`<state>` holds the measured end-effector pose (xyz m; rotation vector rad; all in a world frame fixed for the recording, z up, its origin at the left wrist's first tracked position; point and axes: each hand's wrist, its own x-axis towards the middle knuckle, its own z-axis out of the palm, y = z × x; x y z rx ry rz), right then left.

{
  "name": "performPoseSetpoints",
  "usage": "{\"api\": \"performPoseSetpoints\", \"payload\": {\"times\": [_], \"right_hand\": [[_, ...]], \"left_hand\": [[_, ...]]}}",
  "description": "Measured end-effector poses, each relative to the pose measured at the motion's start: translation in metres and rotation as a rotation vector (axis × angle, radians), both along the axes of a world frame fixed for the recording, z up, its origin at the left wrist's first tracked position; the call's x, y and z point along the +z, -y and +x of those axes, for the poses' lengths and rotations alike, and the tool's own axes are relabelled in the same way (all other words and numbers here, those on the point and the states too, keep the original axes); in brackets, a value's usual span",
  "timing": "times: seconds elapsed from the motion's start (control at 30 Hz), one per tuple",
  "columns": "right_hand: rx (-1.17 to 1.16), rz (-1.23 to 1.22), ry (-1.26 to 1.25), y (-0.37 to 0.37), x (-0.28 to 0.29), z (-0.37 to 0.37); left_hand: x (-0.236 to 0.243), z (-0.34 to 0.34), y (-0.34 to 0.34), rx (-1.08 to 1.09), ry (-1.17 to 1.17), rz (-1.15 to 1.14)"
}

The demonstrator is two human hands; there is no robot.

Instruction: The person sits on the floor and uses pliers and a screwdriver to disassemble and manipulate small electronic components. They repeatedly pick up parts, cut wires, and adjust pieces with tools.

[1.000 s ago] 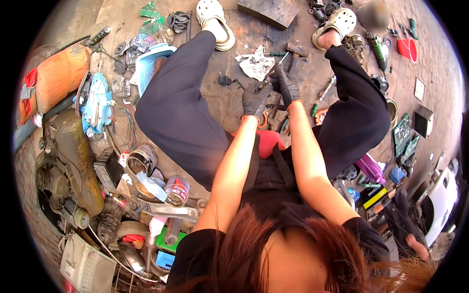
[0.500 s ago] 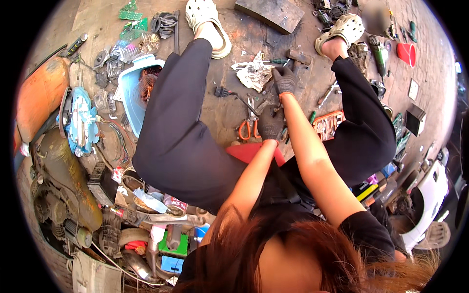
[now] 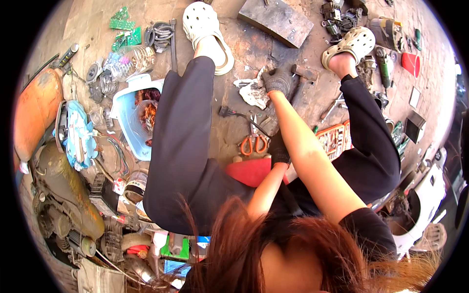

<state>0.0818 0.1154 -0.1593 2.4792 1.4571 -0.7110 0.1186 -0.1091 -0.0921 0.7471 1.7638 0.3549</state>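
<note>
My right hand (image 3: 279, 84), in a dark grey knit glove, reaches down over a crumpled whitish wrapper (image 3: 253, 90). Its fingers are curled, and whatever lies under them is hidden. Just right of it rests a hammer (image 3: 306, 73) with a blocky metal head. My left hand (image 3: 279, 148), also gloved, is nearer my body, its fingers mostly hidden behind my right forearm. Orange-handled scissors (image 3: 253, 142) lie left of that hand, blades pointing away. A black cable with a connector (image 3: 227, 111) runs beside them toward my left hand.
An orange tool-set case (image 3: 334, 140) lies by my right leg. Left of my left leg stands a light-blue tub (image 3: 128, 113) holding copper-coloured pieces. A heavy metal block (image 3: 277, 20) sits beyond my hands. A green angle grinder (image 3: 384, 68) and a red container (image 3: 411, 64) are at the right.
My right hand has moved slightly left, onto the edge of the wrapper, covering the green-handled tool seen there before. My left hand has drawn back toward my body, behind the right forearm.
</note>
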Motion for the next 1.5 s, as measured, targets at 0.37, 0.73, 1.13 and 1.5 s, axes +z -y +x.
{"api": "performPoseSetpoints", "payload": {"times": [0.37, 0.73, 1.13, 1.5], "right_hand": [[-0.719, 0.158, -1.155, -0.028, 0.053, 0.007], [0.044, 0.631, -0.516, -0.131, 0.07, -0.057], [-0.3, 0.537, -0.684, -0.067, 0.046, 0.048], [0.499, 0.485, 0.038, 0.015, 0.055, 0.055]], "left_hand": [[0.05, -0.031, -0.037, 0.038, 0.148, -0.116], [0.052, -0.026, -0.031, 0.182, 0.138, -0.004], [0.059, -0.029, -0.037, 0.181, 0.16, -0.039], [0.053, -0.027, -0.033, 0.18, 0.146, -0.03]]}}
